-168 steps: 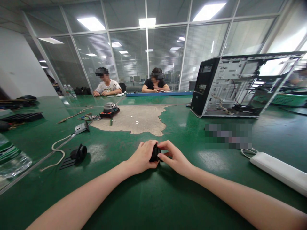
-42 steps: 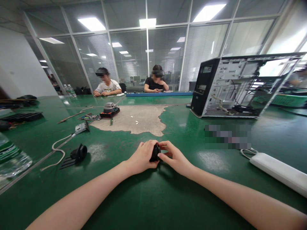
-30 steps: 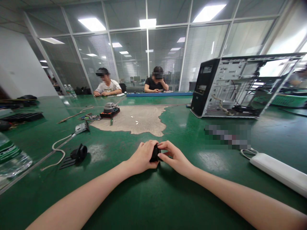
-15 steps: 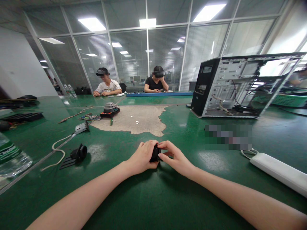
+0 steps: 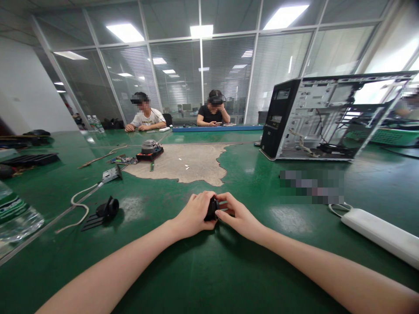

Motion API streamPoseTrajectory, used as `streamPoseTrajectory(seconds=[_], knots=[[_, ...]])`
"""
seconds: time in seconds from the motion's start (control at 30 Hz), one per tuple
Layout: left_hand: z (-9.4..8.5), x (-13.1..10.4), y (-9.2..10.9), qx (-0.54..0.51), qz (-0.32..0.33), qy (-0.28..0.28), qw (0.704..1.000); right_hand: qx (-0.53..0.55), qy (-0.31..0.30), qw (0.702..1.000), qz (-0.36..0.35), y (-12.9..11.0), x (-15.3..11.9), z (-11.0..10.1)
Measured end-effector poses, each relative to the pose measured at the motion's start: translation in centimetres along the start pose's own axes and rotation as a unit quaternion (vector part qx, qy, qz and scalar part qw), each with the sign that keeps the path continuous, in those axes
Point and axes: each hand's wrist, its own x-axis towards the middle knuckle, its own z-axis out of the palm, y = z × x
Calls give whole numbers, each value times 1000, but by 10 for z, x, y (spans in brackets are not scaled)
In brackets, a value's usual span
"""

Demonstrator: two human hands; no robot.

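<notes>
Just above the green table, a small black part sits between my two hands; fingers cover much of it, so its kind does not show. My left hand is wrapped round its left side. At its right side, the thumb and fingers of my right hand are bent and pinch its edge. To the left lies a black plastic piece with a round end and flat prongs.
An open computer case stands at the right, behind a white power strip. Left are a water bottle, a metal bracket with cable and a fan-like cooler. Two people sit across the table.
The fingers of my right hand have shifted slightly on the black part's right side. My left hand keeps its hold in the same place.
</notes>
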Motion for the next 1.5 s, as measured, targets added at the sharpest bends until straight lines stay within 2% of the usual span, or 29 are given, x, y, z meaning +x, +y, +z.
streamPoseTrajectory(seconds=[0.2,0.4,0.57,0.67,0.87,1.2,1.5], knots=[[-1,-1,0,4,4,1,1000,-56,37,996,-60,-1,-1,-2],[1,0,-1,5,0,4,1000,-51,39,997,-32,2,0,0],[2,0,-1,9,0,3,1000,-8,1,1000,13,3,1,1],[1,0,-1,6,2,1,1000,-10,-3,1000,0,1,0,0],[1,-1,-1,9,4,2,1000,-60,35,996,-52,-1,1,-1],[2,0,-1,3,1,4,1000,-37,7,999,-1,2,0,0],[0,0,0,11,0,2,1000,-75,41,995,-59,0,1,-1]])
